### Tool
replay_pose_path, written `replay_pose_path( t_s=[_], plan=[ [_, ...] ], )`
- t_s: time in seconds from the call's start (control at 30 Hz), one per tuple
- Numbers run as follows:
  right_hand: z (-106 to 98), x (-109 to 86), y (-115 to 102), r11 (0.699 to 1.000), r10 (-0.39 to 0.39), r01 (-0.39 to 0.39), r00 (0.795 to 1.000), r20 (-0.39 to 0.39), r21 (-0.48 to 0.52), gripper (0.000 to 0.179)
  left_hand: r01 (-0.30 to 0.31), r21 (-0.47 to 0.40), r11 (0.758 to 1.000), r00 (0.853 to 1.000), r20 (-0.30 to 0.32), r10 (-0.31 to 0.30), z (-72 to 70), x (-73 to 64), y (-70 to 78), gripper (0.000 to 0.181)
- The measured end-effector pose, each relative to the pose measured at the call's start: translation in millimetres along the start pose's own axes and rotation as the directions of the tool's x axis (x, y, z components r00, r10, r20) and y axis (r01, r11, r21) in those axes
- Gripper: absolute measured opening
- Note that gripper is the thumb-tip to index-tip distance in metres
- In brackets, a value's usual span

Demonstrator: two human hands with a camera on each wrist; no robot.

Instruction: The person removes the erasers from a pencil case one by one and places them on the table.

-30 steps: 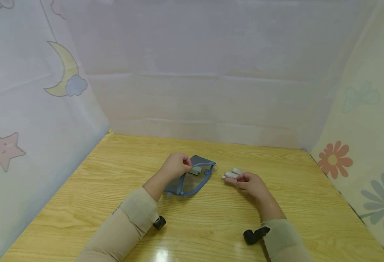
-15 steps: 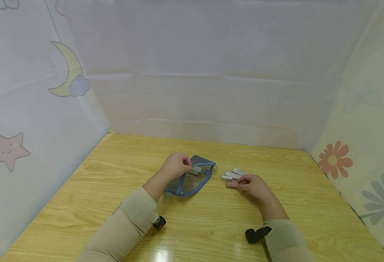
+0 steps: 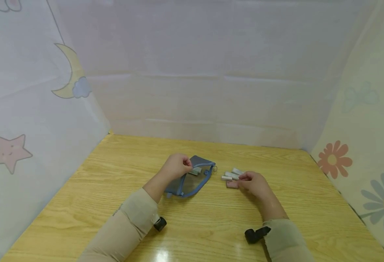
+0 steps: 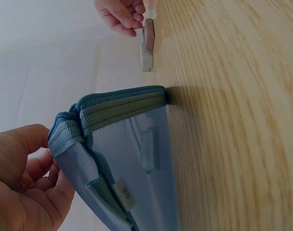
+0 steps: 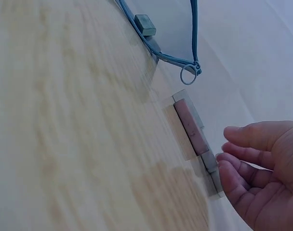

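Observation:
My left hand [image 3: 175,165] pinches the edge of a blue mesh zip pouch [image 3: 190,185] between thumb and fingers, its mouth spread. Inside the pouch lie greenish blocks [image 3: 196,170], one seen as a green block [image 5: 145,25] in the right wrist view. My right hand [image 3: 255,183] hovers at a small group of blocks right of the pouch, thumb apart from loosely bent fingers, nothing between them. A pink block [image 3: 232,185] lies nearest me, in front of a short white block [image 3: 226,178] and pale grey blocks [image 3: 232,175]. The right fingertips overlap the grey blocks in the right wrist view.
A wood-grain table [image 3: 192,225] carries everything, with a pale cloth backdrop [image 3: 192,105] behind and printed cloth at both sides. A metal ring [image 5: 188,74] hangs at the pouch's corner. Black wrist cameras sit on both forearms, including the right camera [image 3: 255,235].
My right hand set the pink block down in front of the pale ones, let go of it and lifted slightly. The left hand and pouch stayed nearly still.

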State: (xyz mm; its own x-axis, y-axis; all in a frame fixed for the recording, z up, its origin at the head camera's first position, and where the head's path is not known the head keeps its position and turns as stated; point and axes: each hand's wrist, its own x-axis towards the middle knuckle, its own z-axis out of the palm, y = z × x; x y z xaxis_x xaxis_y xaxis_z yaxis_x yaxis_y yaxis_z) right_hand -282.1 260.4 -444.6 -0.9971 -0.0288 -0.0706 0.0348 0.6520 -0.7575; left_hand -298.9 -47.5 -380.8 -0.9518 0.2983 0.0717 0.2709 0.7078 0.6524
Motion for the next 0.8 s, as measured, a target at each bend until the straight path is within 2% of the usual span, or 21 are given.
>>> replay_pose_path(
  t_s=[0.37, 0.53, 0.6, 0.8],
  plan=[
    [11.9, 1.9, -23.9, 0.993, -0.041, 0.047, 0.998, -0.057, 0.113, 0.023, 0.009, -0.014, 1.0, 1.0, 0.004, -0.009, 3.0, 1.6, 1.6, 0.01],
    [22.1, 7.0, -34.8, 0.951, 0.02, -0.022, 1.0, 0.011, 0.307, 0.025, 0.021, -0.01, 1.0, 1.0, 0.0, -0.021, 3.7, 2.5, 1.1, 0.011],
    [25.8, 9.7, -38.4, 0.936, 0.046, -0.055, 0.998, 0.033, 0.349, 0.027, 0.02, -0.011, 1.0, 1.0, -0.001, -0.02, 4.2, 2.7, 0.6, 0.011],
    [34.5, 17.6, -45.5, 0.98, 0.018, -0.02, 1.0, 0.013, 0.2, 0.026, 0.023, -0.024, 0.999, 1.0, -0.008, -0.023, 5.7, 3.6, -0.3, 0.011]
  ],
)
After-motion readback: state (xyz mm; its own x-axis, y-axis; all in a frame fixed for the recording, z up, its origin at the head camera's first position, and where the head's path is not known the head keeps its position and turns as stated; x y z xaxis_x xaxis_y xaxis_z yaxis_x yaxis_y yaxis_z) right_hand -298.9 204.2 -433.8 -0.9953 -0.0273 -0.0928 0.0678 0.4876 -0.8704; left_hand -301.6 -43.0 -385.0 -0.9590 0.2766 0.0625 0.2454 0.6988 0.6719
